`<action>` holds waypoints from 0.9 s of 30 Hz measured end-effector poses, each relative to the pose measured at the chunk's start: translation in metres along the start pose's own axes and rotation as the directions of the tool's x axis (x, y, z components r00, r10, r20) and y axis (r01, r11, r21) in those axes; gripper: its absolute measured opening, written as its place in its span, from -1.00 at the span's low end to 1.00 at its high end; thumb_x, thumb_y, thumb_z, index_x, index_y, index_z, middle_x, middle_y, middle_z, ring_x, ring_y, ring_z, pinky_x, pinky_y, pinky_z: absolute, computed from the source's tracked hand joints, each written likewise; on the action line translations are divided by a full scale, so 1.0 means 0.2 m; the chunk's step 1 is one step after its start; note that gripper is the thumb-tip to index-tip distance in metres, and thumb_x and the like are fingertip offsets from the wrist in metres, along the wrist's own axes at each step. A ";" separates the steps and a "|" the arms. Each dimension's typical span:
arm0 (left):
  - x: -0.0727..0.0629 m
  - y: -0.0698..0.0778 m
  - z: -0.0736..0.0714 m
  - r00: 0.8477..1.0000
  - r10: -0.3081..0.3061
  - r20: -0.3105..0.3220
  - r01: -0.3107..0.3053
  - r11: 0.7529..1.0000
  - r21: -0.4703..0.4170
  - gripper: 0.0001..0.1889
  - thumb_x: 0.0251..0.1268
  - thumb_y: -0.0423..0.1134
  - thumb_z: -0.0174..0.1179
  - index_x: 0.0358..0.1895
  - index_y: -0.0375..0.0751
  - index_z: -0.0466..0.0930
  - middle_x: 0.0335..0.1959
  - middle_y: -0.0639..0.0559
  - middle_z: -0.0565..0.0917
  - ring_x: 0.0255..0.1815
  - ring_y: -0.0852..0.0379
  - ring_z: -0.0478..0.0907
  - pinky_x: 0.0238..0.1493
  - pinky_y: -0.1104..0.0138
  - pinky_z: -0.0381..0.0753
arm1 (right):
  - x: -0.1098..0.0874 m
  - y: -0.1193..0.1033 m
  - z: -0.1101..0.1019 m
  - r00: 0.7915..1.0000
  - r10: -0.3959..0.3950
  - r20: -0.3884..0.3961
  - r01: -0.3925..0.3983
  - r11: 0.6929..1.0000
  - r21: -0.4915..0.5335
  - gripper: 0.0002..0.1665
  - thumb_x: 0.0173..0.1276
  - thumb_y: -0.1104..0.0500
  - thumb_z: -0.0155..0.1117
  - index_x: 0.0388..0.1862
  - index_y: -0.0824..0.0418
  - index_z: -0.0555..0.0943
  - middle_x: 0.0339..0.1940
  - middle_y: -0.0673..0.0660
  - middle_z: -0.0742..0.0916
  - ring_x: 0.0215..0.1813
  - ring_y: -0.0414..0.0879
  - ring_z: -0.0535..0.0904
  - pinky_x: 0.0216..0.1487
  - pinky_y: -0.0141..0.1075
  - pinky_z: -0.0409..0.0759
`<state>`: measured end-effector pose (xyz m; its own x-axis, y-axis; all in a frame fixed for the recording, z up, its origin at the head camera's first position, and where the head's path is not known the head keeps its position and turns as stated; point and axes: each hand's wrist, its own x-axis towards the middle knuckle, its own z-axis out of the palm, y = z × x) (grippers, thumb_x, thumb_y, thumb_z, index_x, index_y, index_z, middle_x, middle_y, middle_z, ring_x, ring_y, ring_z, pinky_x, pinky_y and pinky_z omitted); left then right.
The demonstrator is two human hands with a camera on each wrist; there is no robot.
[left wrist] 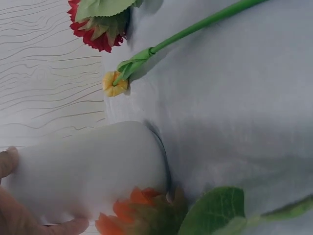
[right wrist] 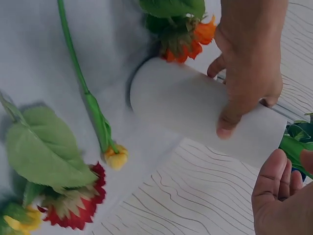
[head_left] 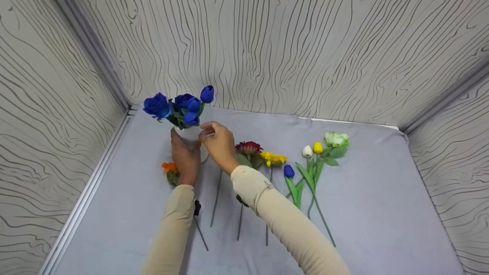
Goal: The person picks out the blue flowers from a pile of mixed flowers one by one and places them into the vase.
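Note:
In the head view a white vase (head_left: 188,134) holds several blue roses (head_left: 157,105) and blue tulips (head_left: 207,94), blooms above its rim. My left hand (head_left: 186,158) grips the vase around its side. At the rim's right side is my right hand (head_left: 219,143), fingers curled. The right wrist view shows its thumb and fingertips (right wrist: 275,164) at a green tulip leaf (right wrist: 293,149) by the mouth; the exact pinch is partly hidden. An orange flower (head_left: 170,168) lies beside the vase, left of my left wrist.
On the grey cloth (head_left: 382,198) lie a red flower (head_left: 249,147), a yellow flower (head_left: 273,158), a blue tulip (head_left: 289,171), white (head_left: 307,151) and yellow (head_left: 318,148) tulips, and a pale green flower (head_left: 336,139). Patterned panels (head_left: 267,57) stand behind and at both sides.

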<state>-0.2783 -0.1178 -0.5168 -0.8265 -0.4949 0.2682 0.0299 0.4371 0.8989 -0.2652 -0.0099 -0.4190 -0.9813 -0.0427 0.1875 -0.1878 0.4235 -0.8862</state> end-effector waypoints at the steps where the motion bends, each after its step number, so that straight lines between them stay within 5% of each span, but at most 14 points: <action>1: 0.00 0.00 0.00 1.000 -0.003 0.008 0.003 1.000 0.008 -0.12 0.18 -0.23 0.35 0.50 -0.15 0.02 0.36 -0.16 0.34 0.29 -0.08 0.35 0.31 0.02 0.28 | -0.02 0.01 -0.01 1.000 -0.003 -0.002 0.003 1.000 0.003 -0.82 0.24 0.24 0.27 -0.17 0.20 0.70 -0.37 -0.02 0.73 -0.31 -0.21 0.64 -0.25 -0.34 0.58; 7: -0.03 0.03 -0.01 0.996 -0.058 0.073 0.053 0.996 0.066 -0.10 0.27 -0.13 0.28 0.52 -0.26 -0.11 0.46 -0.23 0.18 0.39 -0.15 0.22 0.37 0.02 0.18 | -0.15 0.12 -0.05 0.998 -0.060 -0.020 0.060 0.998 -0.010 -0.85 0.27 0.21 0.29 -0.20 0.20 0.70 -0.33 -0.02 0.74 -0.28 -0.19 0.65 -0.22 -0.33 0.60; 12: -0.13 0.05 -0.05 0.995 -0.035 0.095 0.023 0.992 0.126 -0.10 0.27 -0.18 0.26 0.52 -0.29 -0.13 0.49 -0.23 0.10 0.41 -0.16 0.17 0.39 0.05 0.14 | -0.30 0.26 -0.11 0.995 -0.092 -0.048 0.090 0.995 -0.050 -0.86 0.29 0.20 0.30 -0.18 0.16 0.69 -0.26 -0.02 0.74 -0.25 -0.17 0.64 -0.21 -0.31 0.60; 16: -0.27 0.07 -0.07 0.991 0.013 0.135 -0.039 0.980 0.194 -0.13 0.25 -0.24 0.27 0.51 -0.28 -0.09 0.49 -0.22 0.08 0.39 -0.17 0.18 0.37 0.04 0.18 | -0.43 0.40 -0.17 0.996 -0.054 -0.064 0.050 0.997 -0.051 -0.85 0.30 0.23 0.30 -0.16 0.18 0.68 -0.22 0.00 0.73 -0.23 -0.14 0.65 -0.18 -0.29 0.61; 22: -0.50 0.09 -0.08 0.970 0.136 0.204 -0.164 0.978 0.127 -0.20 0.18 -0.32 0.31 0.44 -0.39 0.06 0.39 -0.34 0.22 0.34 -0.23 0.25 0.29 -0.02 0.28 | -0.57 0.55 -0.31 0.996 0.000 -0.091 -0.007 0.997 -0.080 -0.85 0.31 0.24 0.29 -0.14 0.17 0.67 -0.20 0.02 0.73 -0.25 -0.12 0.65 -0.22 -0.27 0.61; 27: -0.74 0.13 -0.07 0.945 0.170 0.281 -0.185 0.982 0.028 -0.38 0.07 -0.40 0.34 0.25 -0.38 0.36 0.07 -0.26 0.53 -0.07 -0.12 0.57 -0.13 0.11 0.59 | -0.64 0.67 -0.41 0.991 -0.007 -0.132 -0.019 0.980 -0.197 -0.84 0.28 0.26 0.32 -0.16 0.17 0.67 -0.22 0.01 0.73 -0.27 -0.14 0.65 -0.33 -0.29 0.60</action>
<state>-0.1477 -0.0434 -0.5294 -0.9334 -0.1827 0.3087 0.1665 0.5417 0.8239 -0.1615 0.1261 -0.5262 -0.9659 0.0743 0.2482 -0.1570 0.5941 -0.7889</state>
